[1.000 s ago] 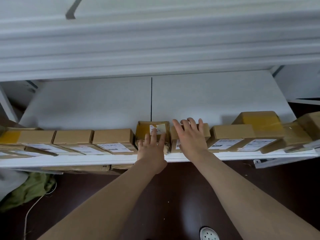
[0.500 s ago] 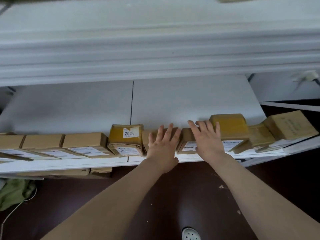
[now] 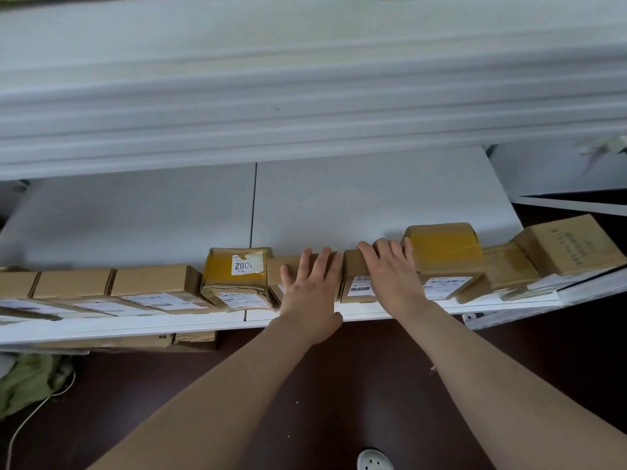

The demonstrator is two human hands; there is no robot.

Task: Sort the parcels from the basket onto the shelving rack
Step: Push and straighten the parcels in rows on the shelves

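My left hand [image 3: 310, 293] lies flat, fingers straight, on a box [image 3: 275, 271] at mid-frame. My right hand [image 3: 393, 279], equally spread, presses the next box [image 3: 353, 269]. Neither grips anything. Both boxes sit in the parcel row along the shelf's [image 3: 339, 205] front edge.

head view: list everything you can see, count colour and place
shelf: one, white, across the middle
upper shelf: one, white, above it
plain boxes: three, brown, left along the shelf's front edge
002 parcel: one, yellow-taped, right of them
parcels under the hands: two, brown, centre
taped parcels: two, yellowish, right of the hands
far box: one, brown, right end
lower boxes: brown, under the shelf, count unclear
cloth: one, green, floor at lower left
disc: one, white, floor at bottom
left hand: flat on one parcel
right hand: flat on the next
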